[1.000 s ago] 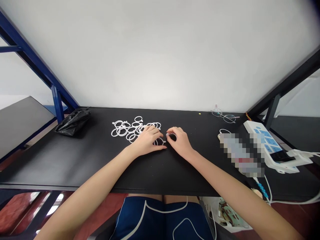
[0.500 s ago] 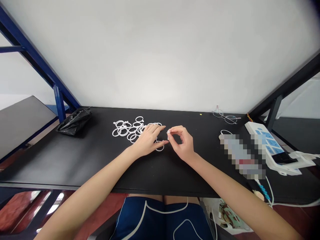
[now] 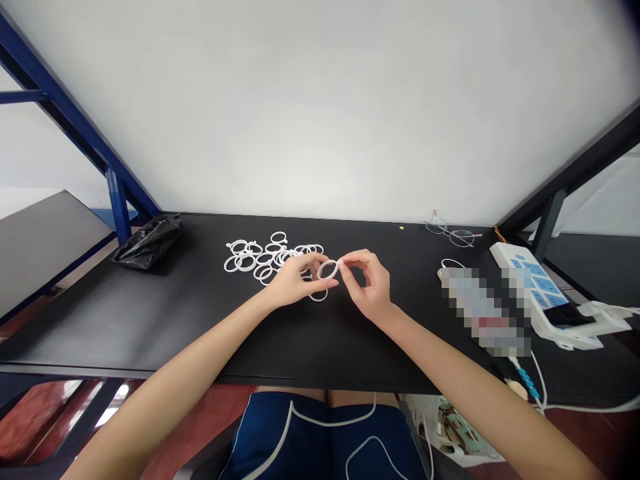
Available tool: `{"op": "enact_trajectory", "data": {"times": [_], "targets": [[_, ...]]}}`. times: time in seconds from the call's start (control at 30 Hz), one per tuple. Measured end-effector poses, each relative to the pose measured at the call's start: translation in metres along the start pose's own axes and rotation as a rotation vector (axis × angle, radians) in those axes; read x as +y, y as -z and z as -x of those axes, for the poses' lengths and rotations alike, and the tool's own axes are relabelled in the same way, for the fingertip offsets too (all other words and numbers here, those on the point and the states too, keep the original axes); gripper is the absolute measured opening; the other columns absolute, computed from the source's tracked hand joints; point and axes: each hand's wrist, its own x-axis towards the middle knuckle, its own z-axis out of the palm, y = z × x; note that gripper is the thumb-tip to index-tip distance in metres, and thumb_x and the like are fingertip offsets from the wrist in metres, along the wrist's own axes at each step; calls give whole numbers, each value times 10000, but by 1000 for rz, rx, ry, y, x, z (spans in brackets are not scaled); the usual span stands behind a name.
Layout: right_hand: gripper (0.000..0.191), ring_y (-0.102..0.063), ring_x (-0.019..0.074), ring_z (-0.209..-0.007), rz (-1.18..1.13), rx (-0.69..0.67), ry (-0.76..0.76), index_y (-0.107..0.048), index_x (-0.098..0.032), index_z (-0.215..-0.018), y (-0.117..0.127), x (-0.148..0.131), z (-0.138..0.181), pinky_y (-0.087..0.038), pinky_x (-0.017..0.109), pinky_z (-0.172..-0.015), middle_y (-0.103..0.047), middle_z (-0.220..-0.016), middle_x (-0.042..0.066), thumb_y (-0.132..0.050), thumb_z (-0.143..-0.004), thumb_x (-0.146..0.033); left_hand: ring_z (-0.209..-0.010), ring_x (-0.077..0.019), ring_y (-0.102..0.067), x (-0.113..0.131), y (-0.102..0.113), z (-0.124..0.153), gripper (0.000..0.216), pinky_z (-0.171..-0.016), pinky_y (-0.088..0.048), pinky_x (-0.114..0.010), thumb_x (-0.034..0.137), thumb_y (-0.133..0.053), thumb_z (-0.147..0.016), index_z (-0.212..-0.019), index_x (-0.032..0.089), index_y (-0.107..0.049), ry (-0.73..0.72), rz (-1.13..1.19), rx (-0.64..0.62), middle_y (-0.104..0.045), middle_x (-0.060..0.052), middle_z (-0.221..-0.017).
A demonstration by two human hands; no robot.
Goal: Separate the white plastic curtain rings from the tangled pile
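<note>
White ring: is sitting between hands
Right hand: is pinching the ring's right edge
Left hand: is curving around its left, grip unclear

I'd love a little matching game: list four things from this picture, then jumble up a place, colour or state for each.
Things:
1. Right hand
2. Bag
3. Eyeglasses
4. Power strip

Clues:
A. Black, at the desk's far left
B. White and blue
C. Pinching a white ring
D. Thin-framed, near the wall

Pairs: 1-C, 2-A, 3-D, 4-B
</note>
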Motion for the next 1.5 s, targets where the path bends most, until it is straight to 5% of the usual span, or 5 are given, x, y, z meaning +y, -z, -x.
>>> {"op": "enact_trajectory", "data": {"times": [0.23, 0.63, 1.5], "targets": [[24, -618, 133, -683, 101, -73, -38, -557, -207, -922, 2, 3, 1, -517, 282, -671, -612, -773, 2, -573, -904, -205, -654, -87, -452, -1, 4, -4, 342, -639, -440, -232, 379, -733, -777, -1021, 146, -675, 43, 318, 31, -432, 30, -710], [168, -467, 95, -481, 160, -314, -127, -457, -215, -872, 8, 7, 3, -376, 232, -517, -475, -580, -54, -376, -1001, -287, -639, -73, -414, -2, 5, -3, 333, -632, -426, -230, 331, -752, -767, -1046, 162, -686, 81, 415, -35, -403, 36, -719], [191, -434, 84, -434, 11, -279, -74, -460, -221, -860, 7, 5, 14, -387, 222, -471, -442, -529, -77, -372, -1009, -301, -588, -73, -325, 7, 8, 2, 341, -539, -343, -237, 355, -708, -798, -1076, 158, -680, 75, 403, -147, -311, 47, -677]]}}
